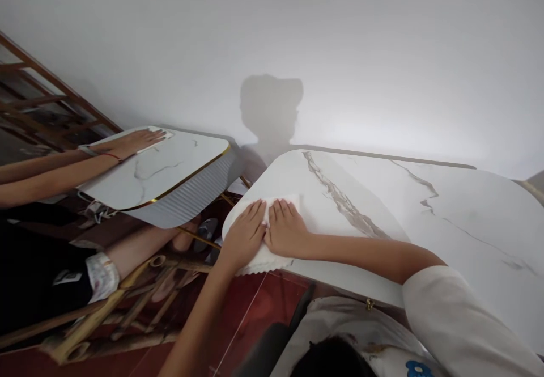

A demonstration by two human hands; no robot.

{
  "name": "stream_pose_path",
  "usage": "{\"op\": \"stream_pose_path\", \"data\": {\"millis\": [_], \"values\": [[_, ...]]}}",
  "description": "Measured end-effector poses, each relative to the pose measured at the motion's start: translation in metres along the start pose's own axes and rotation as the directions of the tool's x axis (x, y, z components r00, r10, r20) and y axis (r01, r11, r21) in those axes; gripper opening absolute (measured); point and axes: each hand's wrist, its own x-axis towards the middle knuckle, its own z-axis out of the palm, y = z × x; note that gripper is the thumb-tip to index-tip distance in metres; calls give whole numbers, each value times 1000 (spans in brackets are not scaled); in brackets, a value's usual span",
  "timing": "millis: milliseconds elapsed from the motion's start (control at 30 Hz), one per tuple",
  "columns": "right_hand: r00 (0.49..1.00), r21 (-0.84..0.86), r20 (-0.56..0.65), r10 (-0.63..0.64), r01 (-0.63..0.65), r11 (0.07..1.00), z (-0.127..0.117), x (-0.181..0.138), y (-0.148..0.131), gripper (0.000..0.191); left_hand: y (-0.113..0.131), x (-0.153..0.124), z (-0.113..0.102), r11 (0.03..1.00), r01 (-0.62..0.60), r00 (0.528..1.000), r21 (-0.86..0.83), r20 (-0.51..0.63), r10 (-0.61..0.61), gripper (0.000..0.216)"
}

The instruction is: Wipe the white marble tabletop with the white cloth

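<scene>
White cloth (266,262) is spread at the near-left corner of the table (284,176), pressed against the marbled top. Its scalloped hem appears to be hung past the near edge; one flat corner is exposed beyond the fingertips, toward the far edge.

Grip: nothing clasped. Left hand (245,235) and right hand (287,227) are both laid flat on the cloth, fingers extended and pointed at the far edge, thumbs about meeting. Cloth is directly beneath both palms, sticking out ahead of the right fingers and below the left palm. Left hand is set nearer the left end, right hand just inboard.

Handling, as judged: pressure best spread evenly over both palms, cloth moved as one pad, no bunching. Loose hem should be watched at the rounded corner, since it could be folded under. Strokes probably best overlapped and run parallel to the near edge.

Farther out: a second table (170,167) with gold trim is placed beyond the left end, where a white cloth (169,134) is pressed by a co-worker's hand (147,138). Bamboo frame (131,303) is seen lower left, over red floor (250,309).
</scene>
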Motion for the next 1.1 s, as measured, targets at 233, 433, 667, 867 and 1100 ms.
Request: {"op": "stream_pose_path", "data": {"millis": [233, 433, 667, 867, 1100], "values": [[994, -37, -20, 104, -105, 994, -3, 9, 54, 56, 15, 70, 17, 991, -130, 990, -29, 59, 132, 55], [987, -38, -31, 158, -159, 986, 5, 49, 102, 55, -2, 139, 41, 981, -181, 982, -73, 43, 185, 54], [972, -15, -40, 230, -231, 973, 20, 103, 150, 53, -32, 211, 70, 985, -154, 988, -80, 17, 156, 52], [943, 10, -29, 332, -332, 943, 22, 130, 188, 52, -33, 267, 87, 976, -216, 976, -9, 21, 217, 49], [922, -37, -65, 381, -383, 923, 9, 110, 229, 48, 13, 299, 98, 977, -200, 980, -78, -9, 200, 48]]}}
